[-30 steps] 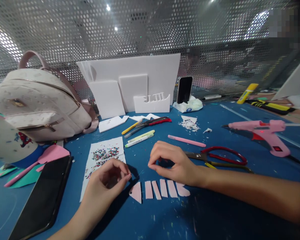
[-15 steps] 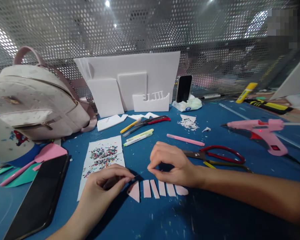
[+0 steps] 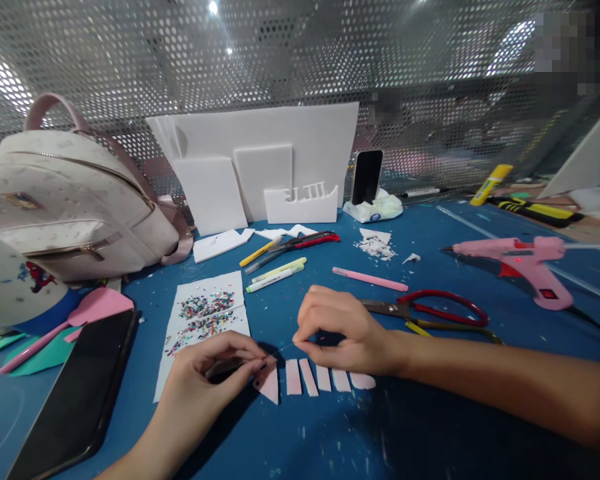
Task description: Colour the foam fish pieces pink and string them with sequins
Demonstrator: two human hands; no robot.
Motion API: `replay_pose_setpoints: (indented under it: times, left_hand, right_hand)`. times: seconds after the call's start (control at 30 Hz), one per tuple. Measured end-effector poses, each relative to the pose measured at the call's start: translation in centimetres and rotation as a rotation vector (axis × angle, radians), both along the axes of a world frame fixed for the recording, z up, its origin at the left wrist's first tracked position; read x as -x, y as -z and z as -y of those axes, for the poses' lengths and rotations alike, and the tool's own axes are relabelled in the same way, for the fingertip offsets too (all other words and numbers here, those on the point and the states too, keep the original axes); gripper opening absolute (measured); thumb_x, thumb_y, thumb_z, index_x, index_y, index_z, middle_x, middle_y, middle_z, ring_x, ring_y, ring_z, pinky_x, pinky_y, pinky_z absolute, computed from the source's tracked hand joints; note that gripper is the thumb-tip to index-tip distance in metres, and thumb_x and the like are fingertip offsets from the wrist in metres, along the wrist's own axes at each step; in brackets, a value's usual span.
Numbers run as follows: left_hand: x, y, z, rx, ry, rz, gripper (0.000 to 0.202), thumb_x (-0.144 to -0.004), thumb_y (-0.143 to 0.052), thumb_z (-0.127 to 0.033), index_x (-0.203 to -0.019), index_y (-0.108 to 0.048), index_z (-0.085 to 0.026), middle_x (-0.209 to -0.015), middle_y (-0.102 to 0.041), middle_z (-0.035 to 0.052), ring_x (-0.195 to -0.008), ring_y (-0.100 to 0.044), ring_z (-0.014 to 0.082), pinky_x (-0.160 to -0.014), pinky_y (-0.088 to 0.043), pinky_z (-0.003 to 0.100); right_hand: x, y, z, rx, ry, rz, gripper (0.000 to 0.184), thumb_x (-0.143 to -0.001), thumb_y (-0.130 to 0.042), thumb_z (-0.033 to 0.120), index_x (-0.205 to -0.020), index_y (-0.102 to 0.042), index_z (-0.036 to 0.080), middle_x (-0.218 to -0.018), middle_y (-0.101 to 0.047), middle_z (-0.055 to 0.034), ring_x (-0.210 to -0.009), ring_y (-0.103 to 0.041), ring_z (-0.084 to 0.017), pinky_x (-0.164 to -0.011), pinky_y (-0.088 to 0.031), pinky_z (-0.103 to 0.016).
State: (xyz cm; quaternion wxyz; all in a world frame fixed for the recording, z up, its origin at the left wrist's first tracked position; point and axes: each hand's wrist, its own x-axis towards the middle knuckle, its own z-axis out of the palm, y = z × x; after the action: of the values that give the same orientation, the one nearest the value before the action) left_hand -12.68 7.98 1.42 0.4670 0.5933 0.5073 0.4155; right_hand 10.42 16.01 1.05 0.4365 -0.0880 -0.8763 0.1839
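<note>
White paper (image 3: pixel 166 379) bears glittery bits (image 3: pixel 209 305) — left hand (image 3: pixel 205 370) near pink pieces (image 3: pixel 293 378).

Perforated metal screen (image 3: pixel 290 60) behind a blue tabletop (image 3: pixel 275 310)

Glue gun (image 3: pixel 535 253), scissors (image 3: pixel 403 309) and white scraps (image 3: pixel 375 247) show a craft workspace.
</note>
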Motion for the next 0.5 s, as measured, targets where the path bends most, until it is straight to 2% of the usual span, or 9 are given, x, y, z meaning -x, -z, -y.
replay_pose_setpoints:
  times: [0.13, 0.33, 0.5]
  left_hand:
    - [-0.23, -0.24, 0.18, 0.007, -0.037, -0.003, 0.006, -0.083, -0.071, -0.024, -0.080, -0.071, -0.019, -0.081, -0.077, 0.0040, -0.081, -0.075, 0.0187, -0.074, -0.061, 0.024]
    - [0.38, 0.24, -0.05, -0.026, 0.058, -0.036, 0.004, -0.087, -0.069, -0.022, -0.084, -0.071, -0.021, -0.085, -0.077, 0.0030, -0.084, -0.076, 0.0178, -0.076, -0.062, 0.023]
    - [0.38, 0.20, -0.10, -0.034, 0.062, -0.051, 0.005, -0.088, -0.067, -0.021, -0.084, -0.070, -0.021, -0.086, -0.077, 0.0030, -0.085, -0.077, 0.0186, -0.076, -0.063, 0.024]
  right_hand:
    - [0.03, -0.14, 0.04, 0.000, -0.005, -0.002, 0.011, -0.089, -0.061, 0.010, -0.083, -0.059, 0.018, -0.074, -0.061, -0.0003, -0.070, -0.056, -0.012, -0.067, -0.043, -0.029]
    - [0.08, -0.19, 0.04, 0.003, -0.005, 0.002, 0.010, -0.089, -0.060, 0.011, -0.083, -0.060, 0.018, -0.075, -0.062, -0.0009, -0.070, -0.056, -0.013, -0.068, -0.044, -0.030]
    - [0.12, -0.05, 0.00, -0.006, -0.005, 0.011, 0.010, -0.091, -0.058, 0.013, -0.083, -0.060, 0.019, -0.074, -0.062, -0.0010, -0.070, -0.055, -0.013, -0.067, -0.043, -0.030]
